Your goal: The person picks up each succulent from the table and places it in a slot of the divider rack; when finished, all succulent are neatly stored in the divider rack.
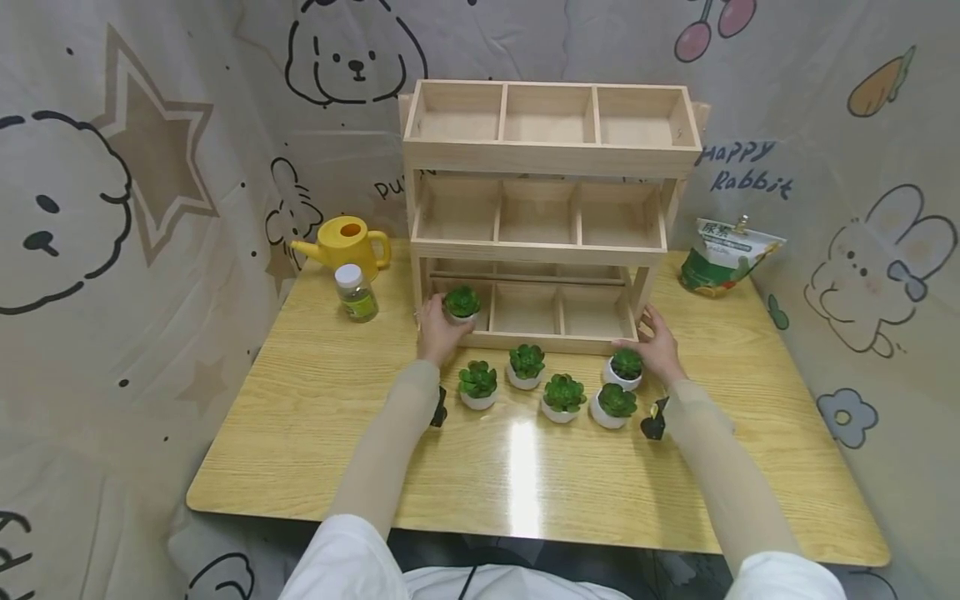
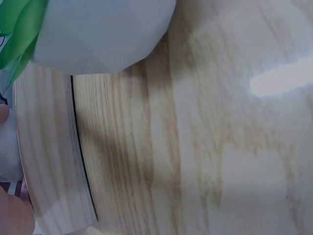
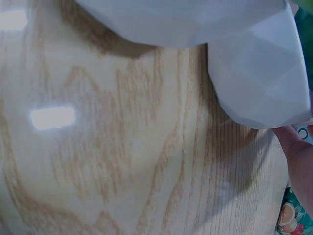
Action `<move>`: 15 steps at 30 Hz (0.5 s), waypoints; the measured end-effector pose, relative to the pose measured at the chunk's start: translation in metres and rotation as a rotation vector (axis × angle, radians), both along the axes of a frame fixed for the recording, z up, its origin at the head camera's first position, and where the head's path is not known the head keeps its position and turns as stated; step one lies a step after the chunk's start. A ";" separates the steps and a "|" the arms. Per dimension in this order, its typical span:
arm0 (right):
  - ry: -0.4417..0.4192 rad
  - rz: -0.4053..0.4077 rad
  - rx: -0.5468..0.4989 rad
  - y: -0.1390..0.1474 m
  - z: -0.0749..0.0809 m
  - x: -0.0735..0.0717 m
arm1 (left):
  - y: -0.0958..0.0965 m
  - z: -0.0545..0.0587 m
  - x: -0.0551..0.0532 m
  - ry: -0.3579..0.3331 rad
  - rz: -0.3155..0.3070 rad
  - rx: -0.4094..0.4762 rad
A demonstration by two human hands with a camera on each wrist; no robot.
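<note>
I count one wooden shelf on my remote feed, with three tiers of three compartments each, so nine in all. I make it six potted plants: one plant in the shelf's bottom left compartment and five more in front of the shelf, three toward its left and middle and two by its right end. Left of the shelf I have one watering can and one bottle; right of it, one bag with one clip. Two hands, the left hand and right hand, sit at the shelf's two ends. Under the shelf, one table.
</note>
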State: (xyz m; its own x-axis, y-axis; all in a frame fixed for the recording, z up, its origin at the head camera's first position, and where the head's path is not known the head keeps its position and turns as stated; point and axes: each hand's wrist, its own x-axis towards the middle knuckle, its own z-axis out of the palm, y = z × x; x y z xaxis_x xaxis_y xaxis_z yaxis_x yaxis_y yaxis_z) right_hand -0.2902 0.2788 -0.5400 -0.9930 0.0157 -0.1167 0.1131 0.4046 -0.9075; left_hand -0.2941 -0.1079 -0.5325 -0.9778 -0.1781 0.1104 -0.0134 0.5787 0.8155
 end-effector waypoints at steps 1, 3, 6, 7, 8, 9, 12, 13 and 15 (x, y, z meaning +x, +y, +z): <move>-0.001 -0.001 0.002 0.000 0.000 0.000 | 0.001 0.000 -0.001 -0.003 0.006 -0.009; 0.001 0.001 0.001 0.000 0.000 0.000 | 0.002 0.001 -0.002 -0.008 0.014 -0.025; 0.001 0.001 -0.003 0.001 0.000 0.001 | 0.004 0.002 -0.005 -0.012 0.017 -0.054; 0.001 0.003 -0.003 0.001 0.000 0.001 | 0.005 0.002 -0.006 -0.016 0.017 -0.061; 0.001 0.004 -0.003 0.002 0.000 0.001 | 0.006 0.002 -0.006 -0.022 0.017 -0.068; 0.001 0.004 -0.002 0.002 0.000 0.001 | 0.006 0.002 -0.007 -0.029 0.017 -0.077; 0.006 0.007 0.007 0.001 0.001 0.001 | 0.008 0.000 -0.010 -0.045 0.024 -0.089; 0.008 0.009 0.008 0.001 0.001 0.001 | 0.008 -0.001 -0.011 -0.050 0.029 -0.089; 0.012 0.011 0.008 0.000 0.002 0.001 | 0.008 -0.002 -0.012 -0.062 0.039 -0.095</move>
